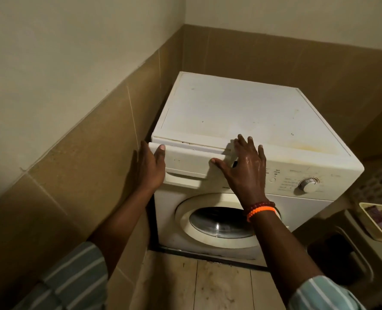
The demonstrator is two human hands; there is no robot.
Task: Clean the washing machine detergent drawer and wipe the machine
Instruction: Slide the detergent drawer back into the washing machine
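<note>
A white front-loading washing machine stands in a tiled corner. Its detergent drawer sticks out a little from the top left of the front panel. My left hand grips the drawer's left end, thumb over the front face. My right hand looks wet and holds the drawer's right end, thumb on its front and fingers spread over the machine's top edge. The round door is shut below. A control dial sits on the right of the panel.
Brown tiled walls close in at the left and behind the machine. A dark bin and a cream basket stand to the right. Pale floor tiles lie in front. The machine's top has yellowish stains.
</note>
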